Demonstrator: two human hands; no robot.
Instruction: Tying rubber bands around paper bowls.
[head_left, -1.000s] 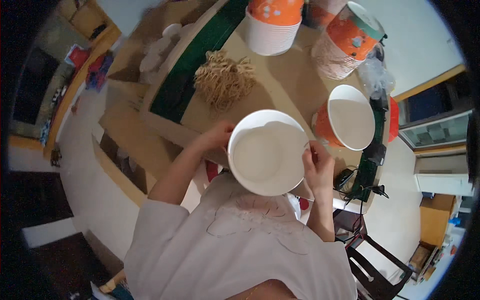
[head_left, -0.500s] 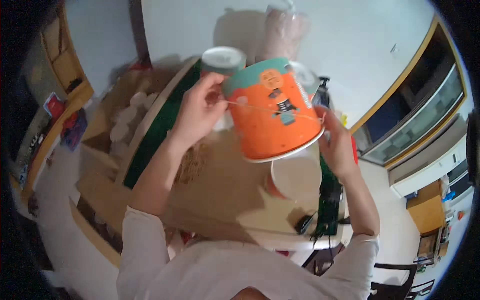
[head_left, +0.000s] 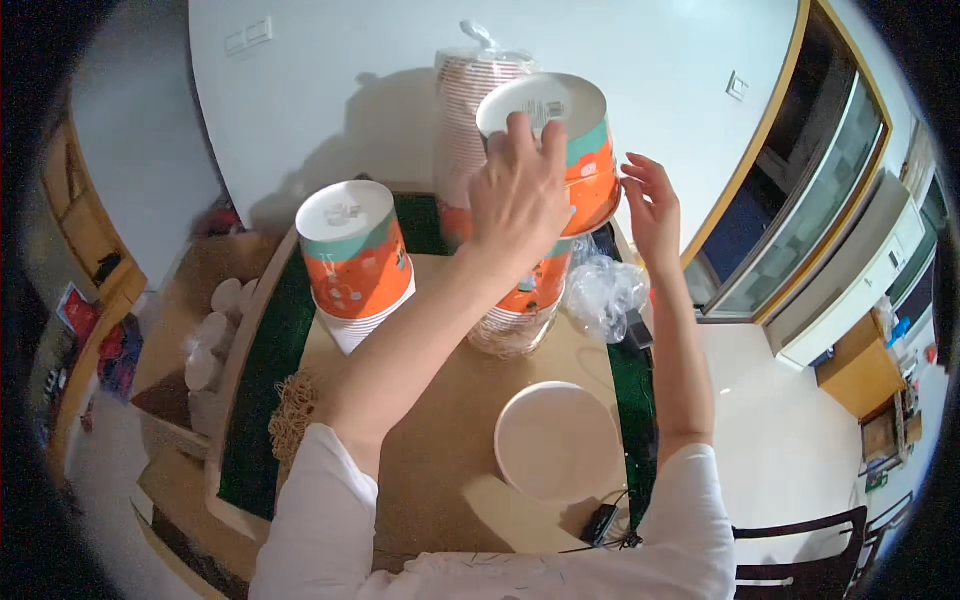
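Toward twelve o'clock, above the brown table [head_left: 450,440], an upturned orange paper bucket [head_left: 570,150] is being set on top of a tall stack of like buckets [head_left: 520,290]. The left hand [head_left: 520,195] lies over its near side, fingers spread and curled against the wall, the fingertips reaching up to the white base that faces the camera. The right hand [head_left: 652,205] stands at three o'clock of the bucket, fingers apart and slightly bent; it seems to brush the rim band, though whether it touches I cannot tell.

I judge the step in hand to be the seating of this bucket onto the stack. It sits tilted, its base leaning toward the person, so the next move likely calls for squaring it over the bucket beneath and pressing it down evenly, with the right hand steadying the far side so the column does not sway.

The bucket is orange with a teal band below its white base and small light figures on the wall; it looks light, thin-walled and easily dented. Behind it, at twelve o'clock, a plastic-wrapped sleeve of cups [head_left: 480,110] rises against the wall. At nine o'clock a shorter upturned stack [head_left: 355,260] stands apart. A white round lid [head_left: 560,440] lies at six o'clock, crumpled clear plastic [head_left: 600,295] at four, and tangled twine [head_left: 292,415] near the green edge at eight.
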